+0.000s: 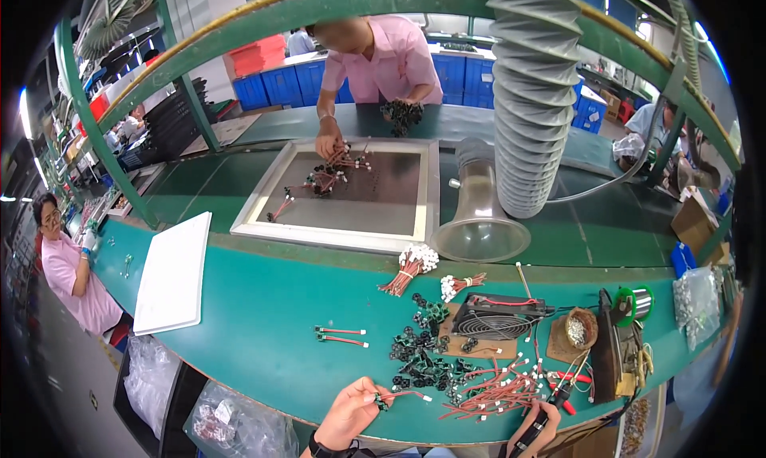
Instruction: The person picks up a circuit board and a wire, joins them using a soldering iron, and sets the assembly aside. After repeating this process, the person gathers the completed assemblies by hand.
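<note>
My left hand [351, 412] pinches a small green circuit board [382, 401] from which red wires run right to a white plug. At the lower right my right hand [541, 432] is closed round a black-handled soldering iron [552, 404], its slim front pointing away from me; the fingers partly hide the handle. Between the hands lies a loose heap of red wire leads [499, 394] with white plugs. Beyond my left hand is a pile of small dark green boards [419, 354]. Two wired boards [341, 336] lie apart on the green table [263, 330].
Behind the piles stand a black fan [499, 316], bundled leads [411, 268], a solder spool [634, 305] and a small bowl [581, 329]. Red-handled pliers [574, 377] lie near my right hand. A clear hood [481, 227] hangs past them. Across the bench, a person [383, 59] handles boards over a framed screen [335, 238].
</note>
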A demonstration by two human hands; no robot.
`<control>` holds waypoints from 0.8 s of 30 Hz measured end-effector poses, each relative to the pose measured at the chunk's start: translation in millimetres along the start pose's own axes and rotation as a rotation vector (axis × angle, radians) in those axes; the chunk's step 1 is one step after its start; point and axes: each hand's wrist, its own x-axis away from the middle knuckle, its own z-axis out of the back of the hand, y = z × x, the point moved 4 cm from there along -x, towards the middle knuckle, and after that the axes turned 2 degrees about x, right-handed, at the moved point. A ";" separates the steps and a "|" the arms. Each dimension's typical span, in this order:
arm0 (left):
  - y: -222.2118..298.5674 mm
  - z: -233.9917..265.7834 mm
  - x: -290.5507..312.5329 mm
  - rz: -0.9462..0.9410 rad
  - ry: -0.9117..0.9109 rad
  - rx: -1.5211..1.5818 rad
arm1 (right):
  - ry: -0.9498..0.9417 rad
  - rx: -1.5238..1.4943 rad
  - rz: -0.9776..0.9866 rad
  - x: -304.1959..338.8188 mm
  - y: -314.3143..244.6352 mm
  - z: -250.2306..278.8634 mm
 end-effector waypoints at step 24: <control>-2.2 6.1 -1.1 -0.092 -0.094 -0.059 | 0.196 -0.120 -0.072 5.1 10.4 -7.3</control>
